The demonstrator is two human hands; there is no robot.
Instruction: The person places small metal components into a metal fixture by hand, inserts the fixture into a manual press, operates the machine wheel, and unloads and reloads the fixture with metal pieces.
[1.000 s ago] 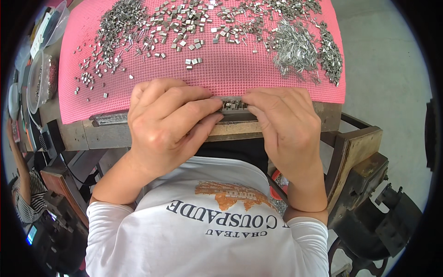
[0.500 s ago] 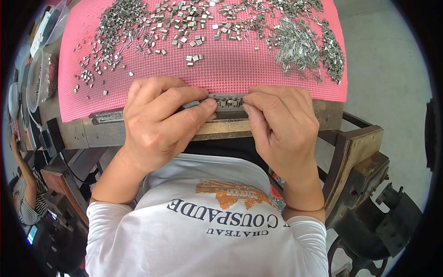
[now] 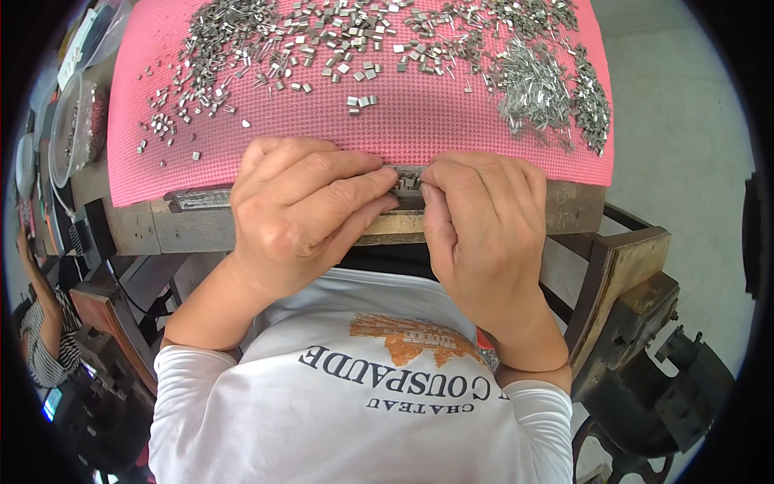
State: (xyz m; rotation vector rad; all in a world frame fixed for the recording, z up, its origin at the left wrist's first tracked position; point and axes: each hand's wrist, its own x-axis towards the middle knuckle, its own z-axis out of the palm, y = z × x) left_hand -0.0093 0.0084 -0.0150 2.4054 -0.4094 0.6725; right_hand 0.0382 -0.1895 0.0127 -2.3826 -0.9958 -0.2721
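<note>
While small grey metal pieces [image 3: 409,182] already sat in a long dark metal rail [image 3: 205,198] edging the worn wooden table [image 3: 574,206], many loose silvery parts [image 3: 363,102], seemingly unused, lay across the pink textured mat [image 3: 306,121]. Left hand [image 3: 310,194] and right hand [image 3: 484,214] bunched fingertips at the rail; whether they pinched anything was hidden.

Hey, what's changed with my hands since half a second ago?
Your right hand shifted left along the metal rail, toward your left hand, narrowing the gap between them. No pick-up or release is visible. The scattered metal pieces on the pink mat stayed put.
</note>
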